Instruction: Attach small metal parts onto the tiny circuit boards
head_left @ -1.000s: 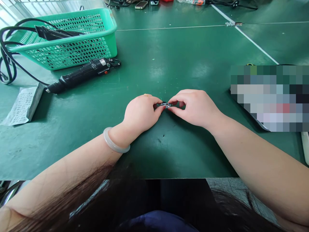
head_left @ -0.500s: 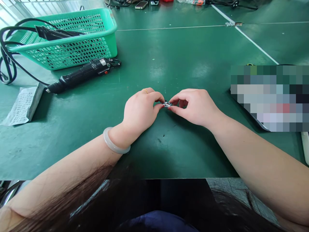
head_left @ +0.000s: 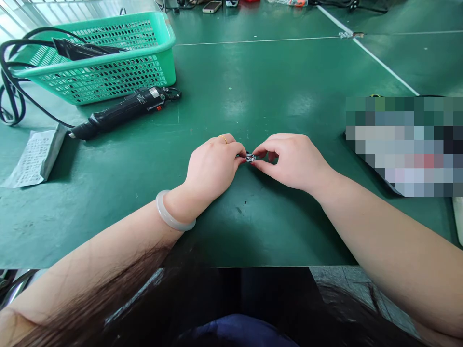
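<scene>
Between my fingertips, over the green table, is a small metallic part (head_left: pixel 250 157) with black and silver details; it is too small to make out fully. My left hand (head_left: pixel 213 166), with a ring and a pale bangle at the wrist, pinches its left side. On the other side, my right hand (head_left: pixel 292 159) holds its right edge between thumb and index finger. The remaining fingers of both hands are curled in and partly hidden.
A green plastic basket (head_left: pixel 108 79) with black cables stands at the upper left. Before it lies a black electric screwdriver (head_left: pixel 123 113), beside a paper-covered block (head_left: pixel 34 156). A phone (head_left: pixel 211 6) lies at the far edge. A blurred-out item (head_left: pixel 408 144) is at the right.
My left hand has shifted slightly right and rolled a little, its fingers closer round the small part. My right hand has barely moved.
</scene>
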Demonstrator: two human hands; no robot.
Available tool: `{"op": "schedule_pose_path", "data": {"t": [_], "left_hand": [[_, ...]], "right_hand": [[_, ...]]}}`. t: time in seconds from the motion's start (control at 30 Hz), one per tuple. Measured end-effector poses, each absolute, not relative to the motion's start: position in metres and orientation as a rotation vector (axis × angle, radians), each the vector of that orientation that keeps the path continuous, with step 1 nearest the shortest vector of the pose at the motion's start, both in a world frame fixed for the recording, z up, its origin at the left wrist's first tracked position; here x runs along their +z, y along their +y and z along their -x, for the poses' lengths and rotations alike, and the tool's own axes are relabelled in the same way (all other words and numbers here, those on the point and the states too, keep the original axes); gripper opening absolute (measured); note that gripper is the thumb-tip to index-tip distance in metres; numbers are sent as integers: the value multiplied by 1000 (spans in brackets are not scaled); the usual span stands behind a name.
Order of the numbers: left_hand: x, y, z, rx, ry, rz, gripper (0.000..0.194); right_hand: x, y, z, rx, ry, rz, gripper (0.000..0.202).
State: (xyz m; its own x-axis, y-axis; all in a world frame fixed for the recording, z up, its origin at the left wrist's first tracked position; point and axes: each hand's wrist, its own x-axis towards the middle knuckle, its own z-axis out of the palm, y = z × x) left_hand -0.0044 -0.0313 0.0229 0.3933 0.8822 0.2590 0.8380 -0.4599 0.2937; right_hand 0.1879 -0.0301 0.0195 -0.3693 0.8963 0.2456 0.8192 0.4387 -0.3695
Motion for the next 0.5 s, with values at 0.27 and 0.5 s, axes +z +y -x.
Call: {"op": "schedule_pose_path", "data": {"t": [0.27, 0.5], "left_hand": [[24, -33, 4, 557, 1608, -2555, 23], [23, -34, 3, 517, 1625, -2607, 25]], "right_hand": [[20, -30, -187, 263, -2302, 1477, 15], [20, -31, -186, 261, -2309, 1486, 15]]}}
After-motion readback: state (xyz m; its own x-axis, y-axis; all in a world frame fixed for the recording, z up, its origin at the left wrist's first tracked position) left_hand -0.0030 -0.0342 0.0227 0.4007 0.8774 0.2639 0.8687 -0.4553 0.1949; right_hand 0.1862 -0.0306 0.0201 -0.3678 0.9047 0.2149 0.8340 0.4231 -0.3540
